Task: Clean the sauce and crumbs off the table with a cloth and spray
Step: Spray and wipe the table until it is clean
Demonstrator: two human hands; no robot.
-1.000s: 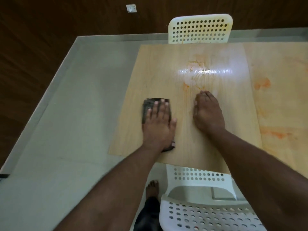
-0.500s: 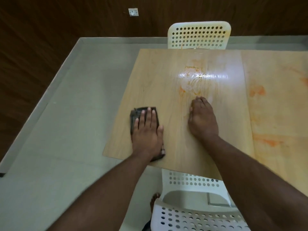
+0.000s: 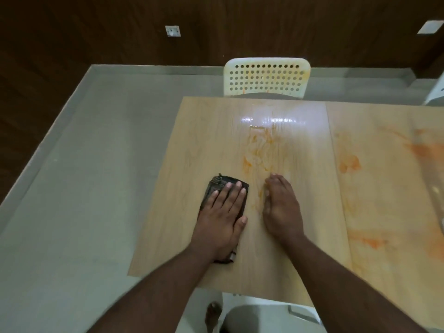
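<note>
I'm pressing my flat left hand (image 3: 222,217) on the soft, limp cloth (image 3: 216,188), palm-down grip best, while my right hand (image 3: 281,210) is resting empty beside it, near the sauce (image 3: 258,150).

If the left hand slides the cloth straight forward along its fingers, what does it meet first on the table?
The left hand points up and slightly right, so the cloth would probably meet the orange sauce smear first, at its left edge.

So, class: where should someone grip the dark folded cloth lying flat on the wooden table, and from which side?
Pinch the dark folded cloth at its frayed far edge, coming from above: it lies flat, and the left hand covers its near part.
</note>
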